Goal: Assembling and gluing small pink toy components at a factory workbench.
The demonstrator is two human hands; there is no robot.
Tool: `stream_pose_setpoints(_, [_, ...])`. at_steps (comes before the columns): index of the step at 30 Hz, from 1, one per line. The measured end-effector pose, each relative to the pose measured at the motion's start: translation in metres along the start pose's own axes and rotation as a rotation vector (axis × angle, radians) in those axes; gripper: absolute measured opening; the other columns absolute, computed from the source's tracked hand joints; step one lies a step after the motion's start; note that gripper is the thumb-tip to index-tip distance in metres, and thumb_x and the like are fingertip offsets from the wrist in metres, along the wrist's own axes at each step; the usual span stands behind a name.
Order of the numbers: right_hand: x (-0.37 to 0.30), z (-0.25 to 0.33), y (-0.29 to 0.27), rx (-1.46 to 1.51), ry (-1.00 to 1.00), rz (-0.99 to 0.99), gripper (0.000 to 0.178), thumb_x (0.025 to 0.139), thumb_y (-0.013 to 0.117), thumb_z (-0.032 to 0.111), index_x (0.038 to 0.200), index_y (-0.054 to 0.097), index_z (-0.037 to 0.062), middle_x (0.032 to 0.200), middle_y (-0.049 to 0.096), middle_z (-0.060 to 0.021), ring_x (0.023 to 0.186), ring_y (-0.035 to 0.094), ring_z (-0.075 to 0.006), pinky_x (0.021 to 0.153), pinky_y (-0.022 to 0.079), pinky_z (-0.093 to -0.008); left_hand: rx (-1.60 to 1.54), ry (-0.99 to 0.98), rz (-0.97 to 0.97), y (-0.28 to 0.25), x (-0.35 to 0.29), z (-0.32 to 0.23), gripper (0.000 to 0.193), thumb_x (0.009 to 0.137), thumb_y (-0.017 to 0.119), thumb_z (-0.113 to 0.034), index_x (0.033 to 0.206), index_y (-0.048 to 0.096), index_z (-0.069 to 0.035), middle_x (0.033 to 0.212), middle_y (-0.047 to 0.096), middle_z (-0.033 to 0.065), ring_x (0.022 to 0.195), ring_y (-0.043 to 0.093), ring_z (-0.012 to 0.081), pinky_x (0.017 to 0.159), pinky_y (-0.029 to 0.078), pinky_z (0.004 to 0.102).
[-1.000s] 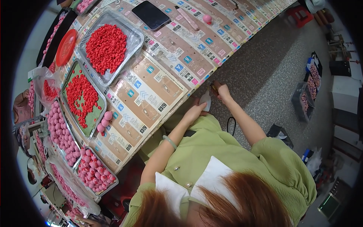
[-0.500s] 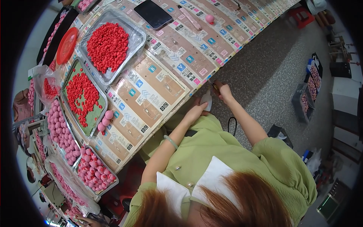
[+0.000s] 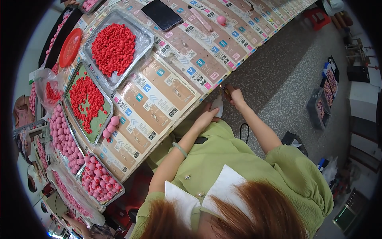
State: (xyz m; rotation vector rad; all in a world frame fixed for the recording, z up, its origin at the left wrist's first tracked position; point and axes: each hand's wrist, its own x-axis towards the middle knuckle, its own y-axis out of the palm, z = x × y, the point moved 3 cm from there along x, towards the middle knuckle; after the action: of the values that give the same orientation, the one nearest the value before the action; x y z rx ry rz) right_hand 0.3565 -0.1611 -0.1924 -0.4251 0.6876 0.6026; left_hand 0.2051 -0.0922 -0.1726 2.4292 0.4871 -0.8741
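Note:
Just off the table's front edge, my left hand (image 3: 206, 117) is closed around a white flat piece (image 3: 217, 106), whose kind I cannot make out. Beside it, my right hand (image 3: 236, 97) has its fingers wrapped round a small dark and yellowish object (image 3: 227, 93), mostly hidden by the fingers. An orange glint (image 3: 221, 85) shows beyond that object, close to the table edge. Both hands are apart from the trays.
On the patterned table (image 3: 175, 115) lie a tray of red rings (image 3: 113, 49), a green-lined tray of red pieces (image 3: 87, 103), a phone (image 3: 162, 15), a pink pen-like tool (image 3: 199, 18) and a pink ball (image 3: 221, 20). Trays of pink balls (image 3: 65, 137) stand left. Crates (image 3: 319, 107) sit on the floor.
My hands stay almost in place. The orange glint is more visible near the table edge. At the lower left, another person's arm has shifted.

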Motion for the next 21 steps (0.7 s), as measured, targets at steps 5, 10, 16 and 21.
stream_pose_setpoints(5, [0.0029, -0.0020, -0.0031, 0.000, 0.006, 0.030, 0.039, 0.075, 0.047, 0.037, 0.055, 0.053, 0.0044, 0.040, 0.041, -0.0034, 0.030, 0.034, -0.0114, 0.031, 0.023, -0.0259, -0.014, 0.004, 0.018, -0.0005, -0.0007, -0.0007, 0.042, 0.082, 0.049, -0.024, 0.114, 0.035, -0.001, 0.106, 0.045, 0.0113, 0.090, 0.049, 0.0184, 0.068, 0.047, 0.0266])
stream_pose_setpoints(10, [0.0039, -0.0044, -0.0030, -0.014, 0.009, 0.020, 0.040, 0.075, 0.047, 0.037, 0.054, 0.054, 0.0041, 0.040, 0.041, -0.0031, 0.030, 0.033, -0.0110, 0.031, 0.022, -0.0253, -0.011, 0.010, 0.026, -0.0009, -0.0010, -0.0009, 0.042, 0.082, 0.049, -0.024, 0.114, 0.034, -0.001, 0.106, 0.044, 0.0116, 0.090, 0.049, 0.0181, 0.069, 0.047, 0.0263])
stream_pose_setpoints(16, [0.0036, -0.0054, -0.0051, -0.007, -0.003, 0.033, 0.039, 0.075, 0.046, 0.036, 0.055, 0.053, 0.0036, 0.040, 0.041, -0.0029, 0.030, 0.034, -0.0107, 0.031, 0.022, -0.0251, -0.025, 0.003, 0.028, 0.0012, -0.0027, -0.0025, 0.043, 0.082, 0.050, -0.025, 0.114, 0.034, -0.001, 0.106, 0.044, 0.0121, 0.090, 0.049, 0.0186, 0.069, 0.047, 0.0264])
stream_pose_setpoints(21, [-0.0001, -0.0046, -0.0080, 0.022, 0.011, 0.011, 0.047, 0.078, 0.043, 0.044, 0.056, 0.053, 0.0035, 0.040, 0.041, -0.0024, 0.031, 0.036, -0.0106, 0.031, 0.025, -0.0242, -0.011, 0.013, 0.028, 0.0028, -0.0035, -0.0039, 0.045, 0.082, 0.050, -0.026, 0.115, 0.034, -0.001, 0.106, 0.045, 0.0125, 0.089, 0.050, 0.0187, 0.069, 0.047, 0.0267])
